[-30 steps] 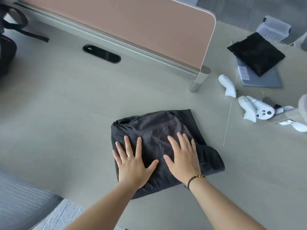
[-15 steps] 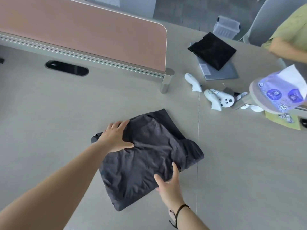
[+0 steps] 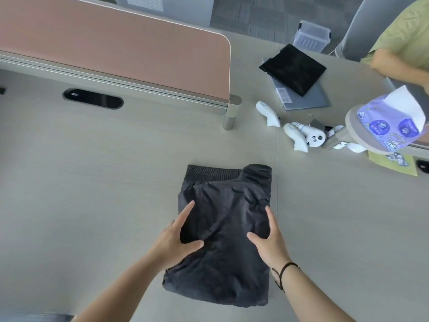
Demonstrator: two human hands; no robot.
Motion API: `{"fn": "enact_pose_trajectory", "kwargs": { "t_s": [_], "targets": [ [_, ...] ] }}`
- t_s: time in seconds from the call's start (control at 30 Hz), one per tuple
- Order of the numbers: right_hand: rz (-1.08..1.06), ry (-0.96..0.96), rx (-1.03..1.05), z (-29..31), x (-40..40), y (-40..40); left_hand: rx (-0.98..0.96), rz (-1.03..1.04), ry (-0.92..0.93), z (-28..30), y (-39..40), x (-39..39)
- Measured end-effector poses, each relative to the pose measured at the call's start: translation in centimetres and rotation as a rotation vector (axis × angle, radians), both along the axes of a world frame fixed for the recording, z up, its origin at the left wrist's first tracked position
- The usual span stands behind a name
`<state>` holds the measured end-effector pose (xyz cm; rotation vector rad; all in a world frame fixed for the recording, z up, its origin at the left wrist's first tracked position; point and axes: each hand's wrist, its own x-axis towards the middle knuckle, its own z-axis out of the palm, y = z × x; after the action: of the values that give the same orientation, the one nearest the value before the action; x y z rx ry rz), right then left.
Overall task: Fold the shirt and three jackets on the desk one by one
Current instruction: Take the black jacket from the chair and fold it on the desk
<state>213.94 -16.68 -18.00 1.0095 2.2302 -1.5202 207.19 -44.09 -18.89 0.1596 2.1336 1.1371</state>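
Our left hand rests on the left edge of the dark jacket, fingers straight and spread, so that grip is wide and holds nothing. The jacket lies folded on the worktop, near us and well apart from the pink divider. Our right hand rests flat on the jacket's right edge, its grip wide too. We think it works best to push both sides in evenly and press the puffy middle flat.

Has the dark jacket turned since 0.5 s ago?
Yes. The dark jacket has rotated: its long edge now runs parallel to the desk seam, where before it lay diagonal to it.
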Motion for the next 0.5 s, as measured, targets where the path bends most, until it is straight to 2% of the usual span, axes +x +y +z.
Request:
{"fn": "enact_pose_trajectory", "kwargs": {
  "t_s": [0.13, 0.33, 0.5],
  "targets": [
    [0.085, -0.036, -0.067, 0.5, 0.5, 0.8, 0.023, -0.065, -0.056, 0.1, 0.5, 0.1],
    [0.105, -0.057, -0.153, 1.1, 0.3, 0.9, 0.117, 0.179, -0.216, 0.1, 0.7, 0.8],
    [0.169, -0.026, -0.076, 1.8, 0.5, 1.1, 0.095, 0.218, -0.267, 0.2, 1.6, 2.7]
  ]
}}
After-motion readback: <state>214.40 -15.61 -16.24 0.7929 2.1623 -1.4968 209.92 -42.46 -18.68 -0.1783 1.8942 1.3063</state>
